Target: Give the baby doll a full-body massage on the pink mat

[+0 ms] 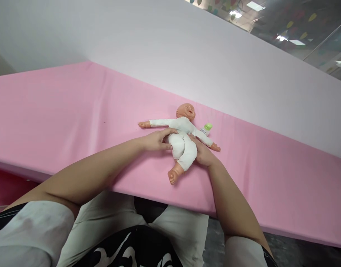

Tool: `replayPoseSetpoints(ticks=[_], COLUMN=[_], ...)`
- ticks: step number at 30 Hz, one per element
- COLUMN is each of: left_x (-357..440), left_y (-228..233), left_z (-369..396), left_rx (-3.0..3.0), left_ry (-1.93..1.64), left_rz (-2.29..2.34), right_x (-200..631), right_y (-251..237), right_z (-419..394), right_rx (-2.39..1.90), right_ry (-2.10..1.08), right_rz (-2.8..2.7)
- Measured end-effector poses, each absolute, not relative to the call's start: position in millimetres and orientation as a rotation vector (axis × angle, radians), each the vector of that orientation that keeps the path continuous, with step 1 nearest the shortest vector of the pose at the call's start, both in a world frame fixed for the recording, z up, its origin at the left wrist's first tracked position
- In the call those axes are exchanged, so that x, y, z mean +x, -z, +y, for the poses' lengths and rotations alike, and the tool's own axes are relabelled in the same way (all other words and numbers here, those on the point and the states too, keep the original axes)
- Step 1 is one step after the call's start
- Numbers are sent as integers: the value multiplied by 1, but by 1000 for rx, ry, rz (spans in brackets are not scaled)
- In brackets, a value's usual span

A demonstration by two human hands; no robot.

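Baby doll in white romper lies face-up at frame centre on pink worktop, arms spread, bare foot toward lower edge. Left hand presses doll's hip from left, fingers curled around cloth body. Right hand cups doll's other side from right, fingers mostly hidden under romper, grip closed on leg. Small white bottle with green cap just beside doll's arm, right of centre. Pale wall behind worktop.
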State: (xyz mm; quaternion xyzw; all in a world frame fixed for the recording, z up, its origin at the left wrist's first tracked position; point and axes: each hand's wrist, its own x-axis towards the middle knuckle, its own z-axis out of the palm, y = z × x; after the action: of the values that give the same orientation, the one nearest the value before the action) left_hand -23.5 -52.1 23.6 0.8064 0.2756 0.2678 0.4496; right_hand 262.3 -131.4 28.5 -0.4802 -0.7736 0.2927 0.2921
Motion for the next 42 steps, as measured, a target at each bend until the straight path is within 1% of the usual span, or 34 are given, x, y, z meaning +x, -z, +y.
replayPoseSetpoints(ticks=[7,10,15,20,25,29,34,39,42], left_x=[-30,-35,-44,-45,-37,-30,-31,-33,-31], left_y=[-3,-8,-18,-18,-22,-31,-43,-46,-43], left_z=[-20,-15,-11,-9,-21,-39,-52,-52,-52], left_rx=[1885,1821,1756,1755,1911,2135,2214,2185,2187], left_ry=[-575,-528,-401,-414,-491,-458,-462,-439,-492], left_rz=[476,393,321,430,593,672,729,785,827], right_x=[272,274,281,283,260,245,248,253,256], right_y=[-26,-25,-23,-20,-28,-34,-43,-49,-46], right_z=[-129,-129,-127,-123,-132,-141,-145,-148,-146], right_rx=[-1306,-1334,-1359,-1395,-1503,-1622,-1519,-1394,-1374], right_ry=[-705,-724,-866,-993,-823,-713,-599,-776,-880], right_rz=[-2199,-2187,-2066,-1841,-1905,-1986,-2089,-2096,-1997])
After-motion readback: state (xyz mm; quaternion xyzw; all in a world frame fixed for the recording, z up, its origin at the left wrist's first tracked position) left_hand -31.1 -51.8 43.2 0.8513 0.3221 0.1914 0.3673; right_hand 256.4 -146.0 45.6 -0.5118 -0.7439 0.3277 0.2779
